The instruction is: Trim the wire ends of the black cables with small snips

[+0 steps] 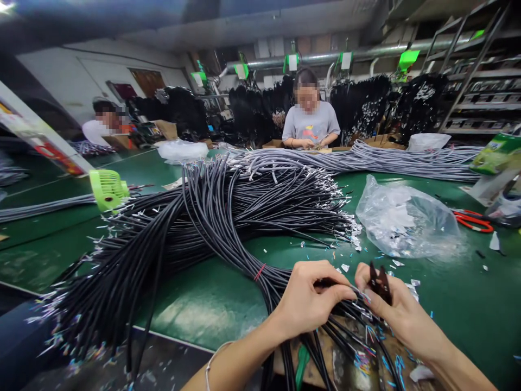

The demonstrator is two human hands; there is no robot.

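Our left hand (313,296) pinches a black cable (360,293) near its stripped end, thumb pressed against the bent fingers, on the near side of the clear plastic bag (409,220). Our right hand (396,307), directly in front of that bag, closes around a dark hand tool (380,285), its thumb and forefinger at the cable's wires; whether they grip the wires we cannot tell. Under our hands, nearer to us than the bag, more black cable ends fan out among blue clippings (399,366). They run from a bundle (232,239) bound with a red tie (259,271), which lies across a large pile of black cables (280,203) to the bag's left. We see red-handled scissors (482,222) just right of the bag, gray cables (415,162) stretched behind it, and a green fan (106,190) far to its left. Beyond the bag and leftward, a co-worker in a gray T-shirt (311,122) bends over handwork.
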